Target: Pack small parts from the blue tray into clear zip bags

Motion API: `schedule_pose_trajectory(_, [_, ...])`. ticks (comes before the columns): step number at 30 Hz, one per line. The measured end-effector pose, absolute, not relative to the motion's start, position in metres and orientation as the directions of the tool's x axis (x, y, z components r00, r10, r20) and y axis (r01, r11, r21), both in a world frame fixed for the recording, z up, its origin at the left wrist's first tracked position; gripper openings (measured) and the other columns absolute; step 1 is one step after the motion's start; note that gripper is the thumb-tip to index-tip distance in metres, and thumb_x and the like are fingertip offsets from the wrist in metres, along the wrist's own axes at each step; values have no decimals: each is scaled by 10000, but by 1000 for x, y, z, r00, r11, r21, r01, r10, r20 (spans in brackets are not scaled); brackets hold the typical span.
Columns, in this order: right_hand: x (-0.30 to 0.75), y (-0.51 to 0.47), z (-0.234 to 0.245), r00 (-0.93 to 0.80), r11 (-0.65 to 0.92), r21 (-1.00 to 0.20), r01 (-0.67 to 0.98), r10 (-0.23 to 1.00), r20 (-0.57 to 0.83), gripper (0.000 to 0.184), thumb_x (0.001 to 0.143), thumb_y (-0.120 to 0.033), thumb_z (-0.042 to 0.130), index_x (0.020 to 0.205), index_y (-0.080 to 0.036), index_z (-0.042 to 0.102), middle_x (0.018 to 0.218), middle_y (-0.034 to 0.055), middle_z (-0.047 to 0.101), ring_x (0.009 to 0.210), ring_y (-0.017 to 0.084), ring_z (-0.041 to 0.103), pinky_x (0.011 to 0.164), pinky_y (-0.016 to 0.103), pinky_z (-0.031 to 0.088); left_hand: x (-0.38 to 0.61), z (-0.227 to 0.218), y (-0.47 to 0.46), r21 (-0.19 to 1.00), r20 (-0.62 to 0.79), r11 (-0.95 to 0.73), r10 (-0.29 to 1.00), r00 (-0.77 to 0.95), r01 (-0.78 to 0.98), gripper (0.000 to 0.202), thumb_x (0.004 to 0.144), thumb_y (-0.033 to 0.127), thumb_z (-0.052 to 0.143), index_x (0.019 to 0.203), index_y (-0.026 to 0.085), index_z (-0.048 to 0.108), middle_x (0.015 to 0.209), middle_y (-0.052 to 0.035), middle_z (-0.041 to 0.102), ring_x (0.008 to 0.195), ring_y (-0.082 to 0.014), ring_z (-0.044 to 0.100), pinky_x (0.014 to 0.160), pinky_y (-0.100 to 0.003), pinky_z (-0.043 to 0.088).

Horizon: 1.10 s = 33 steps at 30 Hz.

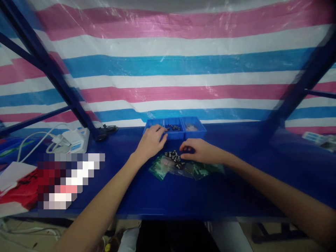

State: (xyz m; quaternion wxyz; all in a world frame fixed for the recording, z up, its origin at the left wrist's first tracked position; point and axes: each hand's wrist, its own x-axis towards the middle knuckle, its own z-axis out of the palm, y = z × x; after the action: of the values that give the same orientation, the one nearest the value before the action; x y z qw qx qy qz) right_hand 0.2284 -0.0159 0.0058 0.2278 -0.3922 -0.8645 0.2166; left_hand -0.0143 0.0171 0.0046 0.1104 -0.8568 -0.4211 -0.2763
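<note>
My left hand (152, 140) reaches over the front edge of a blue three-compartment tray (195, 134), its fingers curled at the left and middle compartments; what they hold, if anything, is hidden. The middle compartment holds several small dark parts (173, 127). My right hand (200, 150) rests on the blue table, fingers pinched beside a cluster of small black parts (174, 156). That cluster lies on green circuit boards in clear bags (181, 168) spread in front of both hands.
A white power strip with cables (72, 140) sits at the left, near a white and red paper (15, 182). Dark blue frame posts (47, 66) rise left and right. A striped pink, white and blue tarp (183, 70) hangs behind the table.
</note>
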Motion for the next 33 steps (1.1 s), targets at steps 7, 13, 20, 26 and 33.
schedule_pose_trajectory(7, [234, -16, 9, -655, 587, -523, 618, 753, 71, 342, 683, -461, 846, 921, -243, 732, 898, 43, 648, 816, 215, 592, 678, 300, 435, -9, 10, 10, 279, 206, -748, 659, 723, 602, 311, 965, 468, 567, 1076, 210, 700, 890, -48, 689, 803, -194, 639, 678, -296, 472])
schedule_pose_trajectory(13, [228, -16, 2, -631, 563, -570, 599, 769, 97, 205, 818, -392, 747, 881, -203, 700, 799, 23, 646, 730, 173, 584, 632, 278, 411, -15, 13, 15, 493, 44, -636, 699, 713, 594, 261, 873, 352, 659, 1061, 189, 739, 852, -42, 714, 724, -167, 647, 606, -254, 454])
schedule_pose_trajectory(20, [213, -20, -11, -555, 547, -648, 530, 801, 223, 73, 863, -240, 651, 840, -187, 695, 753, 14, 678, 676, 148, 607, 637, 266, 432, -12, 12, 15, 505, 28, -625, 702, 712, 596, 195, 845, 320, 662, 942, 177, 751, 809, -40, 714, 699, -157, 629, 607, -255, 434])
schedule_pose_trajectory(26, [215, -21, -6, -545, 578, -598, 555, 796, 263, 110, 857, -183, 599, 833, -190, 707, 760, 22, 699, 672, 154, 613, 640, 277, 437, -10, 10, 12, 512, 118, -666, 680, 724, 542, 196, 877, 343, 644, 966, 177, 696, 808, -28, 687, 716, -151, 621, 634, -259, 444])
schedule_pose_trajectory(33, [219, -15, -3, -376, 498, -764, 411, 855, 356, 133, 872, -303, 628, 879, -195, 704, 821, 39, 722, 747, 176, 639, 699, 316, 482, 1, 9, 5, 393, 318, -777, 616, 720, 492, 221, 907, 404, 677, 949, 188, 659, 852, -17, 657, 772, -162, 604, 690, -291, 443])
